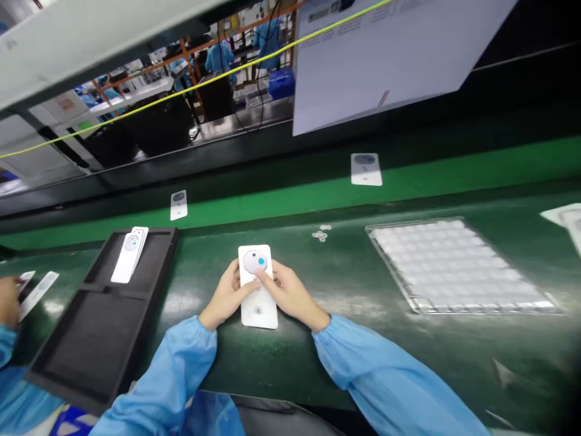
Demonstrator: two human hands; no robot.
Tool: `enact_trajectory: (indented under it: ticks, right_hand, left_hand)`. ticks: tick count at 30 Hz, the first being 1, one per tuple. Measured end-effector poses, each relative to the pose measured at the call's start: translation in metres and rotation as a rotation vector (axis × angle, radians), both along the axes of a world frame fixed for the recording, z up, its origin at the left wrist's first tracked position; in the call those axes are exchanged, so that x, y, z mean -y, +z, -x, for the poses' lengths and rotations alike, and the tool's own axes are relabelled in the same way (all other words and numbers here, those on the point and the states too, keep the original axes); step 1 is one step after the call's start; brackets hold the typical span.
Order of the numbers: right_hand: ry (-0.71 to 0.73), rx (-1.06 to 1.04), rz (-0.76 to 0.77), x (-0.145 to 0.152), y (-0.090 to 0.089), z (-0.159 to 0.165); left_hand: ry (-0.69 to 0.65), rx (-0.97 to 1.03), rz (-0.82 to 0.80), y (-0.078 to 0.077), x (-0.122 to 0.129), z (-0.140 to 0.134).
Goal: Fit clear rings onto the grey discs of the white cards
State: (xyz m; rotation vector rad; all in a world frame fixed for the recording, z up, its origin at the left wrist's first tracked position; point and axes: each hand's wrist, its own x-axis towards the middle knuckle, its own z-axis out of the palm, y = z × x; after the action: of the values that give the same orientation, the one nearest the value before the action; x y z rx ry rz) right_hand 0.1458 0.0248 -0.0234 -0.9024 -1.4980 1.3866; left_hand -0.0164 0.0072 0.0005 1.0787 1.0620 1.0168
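Observation:
A white rectangular panel [259,309] with rounded corners is held upright in front of me. Near its top is a large grey oval with a dark dot and a blue dot, and a small dark spot sits lower down. Fingers of my left hand [227,295] grip its left edge, the thumb lying across the front. My right hand [294,294] holds the right edge, its thumb pressed on the face just below the oval. The fingers behind the panel are hidden. Several small round pieces [321,235] lie on the table beyond my right hand.
A black two-part tray [93,339] on the left carries similar white panels [129,254]. To the right lies a clear plastic tray [458,266] of whitish pieces. Another person's hand [8,303] is at far left. Printed cards [367,169] stand along the green back strip.

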Motion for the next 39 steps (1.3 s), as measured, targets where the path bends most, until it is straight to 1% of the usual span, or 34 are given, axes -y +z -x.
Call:
enact_trajectory:
  ticks: [2,4,9,14,16,17,18,19,21,22,23,24,26,28,29,31,33,36,39]
  right_hand:
    - [0.010,0.107,-0.073,-0.001,0.000,-0.002]
    - [0.030,0.186,-0.130,0.000,0.000,-0.006]
    - [0.166,0.246,-0.149,0.006,0.007,-0.012]
    - [0.195,0.280,-0.185,0.008,0.015,-0.014]
    - [0.201,0.308,-0.204,0.006,0.018,-0.018]
    - [0.180,0.335,-0.226,0.005,0.020,-0.021]
    - [0.116,0.365,-0.257,0.005,0.021,-0.024]
    - [0.009,0.391,-0.296,0.004,0.022,-0.027]
    - [-0.262,0.415,-0.384,0.005,0.022,-0.031]
    - [-0.367,0.413,-0.434,0.006,0.022,-0.031]
    - [-0.417,0.408,-0.486,0.007,0.021,-0.031]
    - [-0.405,0.405,-0.536,0.008,0.020,-0.030]
    - [-0.288,0.410,-0.604,0.010,0.018,-0.027]
    - [-0.193,0.416,-0.620,0.010,0.015,-0.023]
    - [-0.173,0.422,-0.616,0.010,0.013,-0.022]
    - [-0.179,0.440,-0.609,0.010,0.010,-0.020]
    - [-0.224,0.479,-0.614,0.010,0.008,-0.020]
    - [-0.313,0.565,-0.651,0.012,0.005,-0.020]
    - [-0.341,0.629,-0.690,0.013,0.004,-0.020]
  left_hand:
    - [0.104,0.027,0.002,-0.002,-0.006,-0.006]
    - [0.155,0.017,0.010,-0.004,-0.011,-0.011]
    - [0.199,0.046,0.074,-0.003,-0.017,-0.016]
    - [0.245,0.053,0.104,-0.002,-0.016,-0.016]
    - [0.238,0.029,0.092,-0.003,-0.013,-0.017]
    - [0.233,0.005,0.075,-0.004,-0.011,-0.018]
    - [0.230,-0.022,0.055,-0.004,-0.010,-0.018]
    - [0.231,-0.043,0.039,-0.005,-0.009,-0.019]
    - [0.239,-0.059,0.035,-0.004,-0.009,-0.019]
    - [0.244,-0.063,0.040,-0.004,-0.008,-0.019]
    - [0.249,-0.069,0.043,-0.003,-0.008,-0.019]
    - [0.253,-0.079,0.038,-0.002,-0.008,-0.019]
    - [0.259,-0.107,0.006,0.000,-0.007,-0.019]
    - [0.253,-0.120,-0.029,0.001,-0.005,-0.019]
    - [0.247,-0.123,-0.040,0.002,-0.003,-0.019]
    - [0.243,-0.142,-0.066,0.002,-0.002,-0.018]
    - [0.246,-0.179,-0.102,0.001,0.000,-0.017]
    - [0.232,-0.257,-0.163,-0.004,0.002,-0.015]
    - [0.194,-0.300,-0.169,-0.009,0.005,-0.012]
